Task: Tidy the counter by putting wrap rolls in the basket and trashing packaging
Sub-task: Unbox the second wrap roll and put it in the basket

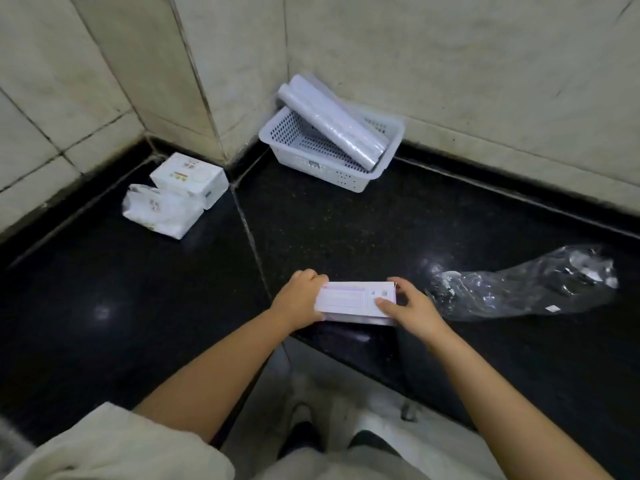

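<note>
A long white cardboard box (349, 300) with printed labels lies near the front edge of the black counter (346, 230). My left hand (300, 299) grips its left end and my right hand (412, 308) grips its right end, thumb on top. In the back corner stands a white perforated basket (311, 157). Two wrap rolls (332, 119) lean in it, their upper ends sticking out over the rim against the wall. A crumpled clear plastic wrapper (526, 285) lies on the counter just right of my right hand.
A white carton (190, 178) and a white soft pack (161, 211) sit in the left corner by the tiled wall. The counter's front edge runs diagonally below my hands, with the floor and my feet beneath.
</note>
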